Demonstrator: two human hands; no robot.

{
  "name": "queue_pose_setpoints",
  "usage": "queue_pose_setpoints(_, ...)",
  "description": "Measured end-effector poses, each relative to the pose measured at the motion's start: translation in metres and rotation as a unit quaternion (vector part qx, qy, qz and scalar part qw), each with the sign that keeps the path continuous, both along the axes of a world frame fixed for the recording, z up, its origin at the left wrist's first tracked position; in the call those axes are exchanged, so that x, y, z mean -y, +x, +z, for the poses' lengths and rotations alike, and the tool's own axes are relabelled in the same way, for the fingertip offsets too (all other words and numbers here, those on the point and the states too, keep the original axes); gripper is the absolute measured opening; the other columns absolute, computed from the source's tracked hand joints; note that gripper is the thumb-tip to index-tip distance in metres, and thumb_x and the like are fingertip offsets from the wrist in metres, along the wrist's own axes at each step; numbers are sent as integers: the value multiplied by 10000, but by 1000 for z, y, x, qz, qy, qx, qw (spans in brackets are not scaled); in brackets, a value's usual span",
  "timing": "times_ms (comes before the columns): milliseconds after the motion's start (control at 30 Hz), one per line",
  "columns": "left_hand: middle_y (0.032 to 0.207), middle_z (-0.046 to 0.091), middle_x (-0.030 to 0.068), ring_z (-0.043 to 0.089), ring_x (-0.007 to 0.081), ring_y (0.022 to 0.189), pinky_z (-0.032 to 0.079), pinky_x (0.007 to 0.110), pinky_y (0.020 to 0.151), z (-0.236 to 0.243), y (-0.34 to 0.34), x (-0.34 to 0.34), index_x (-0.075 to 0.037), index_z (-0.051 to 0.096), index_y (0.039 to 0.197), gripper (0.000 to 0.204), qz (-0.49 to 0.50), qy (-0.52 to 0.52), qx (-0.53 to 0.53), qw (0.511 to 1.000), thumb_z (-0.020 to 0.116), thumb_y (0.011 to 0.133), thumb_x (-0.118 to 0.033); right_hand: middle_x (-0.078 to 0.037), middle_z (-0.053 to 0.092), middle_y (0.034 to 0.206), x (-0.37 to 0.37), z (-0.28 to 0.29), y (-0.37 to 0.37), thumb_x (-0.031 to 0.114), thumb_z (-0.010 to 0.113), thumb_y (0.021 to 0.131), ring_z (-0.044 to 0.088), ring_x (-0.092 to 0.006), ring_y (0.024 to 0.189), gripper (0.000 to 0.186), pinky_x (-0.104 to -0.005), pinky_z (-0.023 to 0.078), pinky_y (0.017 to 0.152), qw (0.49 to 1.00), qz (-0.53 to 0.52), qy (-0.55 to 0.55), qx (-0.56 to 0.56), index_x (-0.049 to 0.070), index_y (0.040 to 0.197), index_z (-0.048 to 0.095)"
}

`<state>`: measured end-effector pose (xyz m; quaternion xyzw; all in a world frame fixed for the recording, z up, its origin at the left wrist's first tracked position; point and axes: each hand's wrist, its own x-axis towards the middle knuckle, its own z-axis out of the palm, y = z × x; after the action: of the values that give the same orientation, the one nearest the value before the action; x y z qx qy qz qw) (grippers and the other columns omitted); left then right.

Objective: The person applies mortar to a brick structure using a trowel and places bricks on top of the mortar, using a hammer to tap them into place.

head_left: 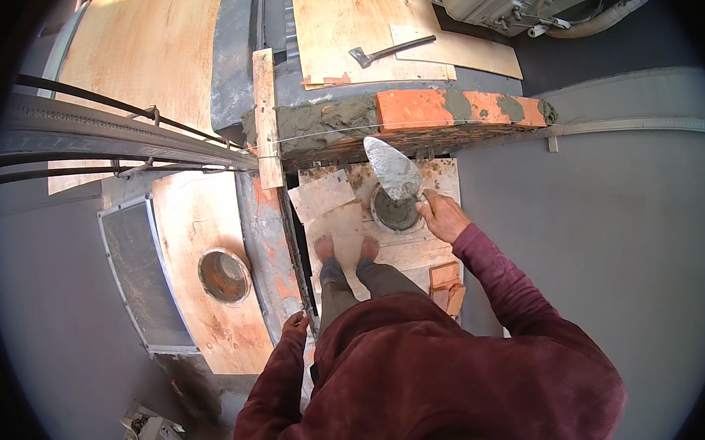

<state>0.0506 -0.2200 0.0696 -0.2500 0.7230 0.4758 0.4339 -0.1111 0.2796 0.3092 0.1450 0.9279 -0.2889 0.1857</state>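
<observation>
Gripping a pointed trowel (pixel 394 168) by its handle, our right hand (pixel 446 217) has its fingers wrapped closed, and we hold the pale metal blade over the far part of a round pan (pixel 374 212), its tip angled toward the brickwork. Grey mortar (pixel 400 213) lies inside that pan, which stands on the boards (pixel 410 254) ahead of our bare feet, to their right. Our left hand (pixel 296 322) is low on the other side, near the edge of a mortar-smeared ledge (pixel 270 252); we cannot tell whether its fingers touch anything or how far they are curled.

Close to our right leg we have a few orange bricks (pixel 445 285). Across from us runs a low wall, its orange brick course (pixel 418 110) on the right and rough wet mortar (pixel 327 119) on the left, with a thin string stretched along it. An upright wooden strip (pixel 267 121) stands at the left end. Beyond, a hatchet (pixel 391 51) lies on plywood (pixel 350 21). Left of the ledge, we see a second pan (pixel 204 285) on another board (pixel 185 221).
</observation>
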Motion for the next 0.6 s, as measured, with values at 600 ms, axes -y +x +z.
queue_pose_setpoints(600, 1125, 685, 132, 654, 228, 1010, 509, 354, 917, 5, -21, 64, 6, 620, 1234, 528, -32, -14, -84, 996, 726, 844, -333, -319, 605, 1111, 99, -24, -98, 319, 418, 980, 658, -389, 917, 424, -472, 523, 809, 933, -264, -223, 101, -27, 1190, 546)
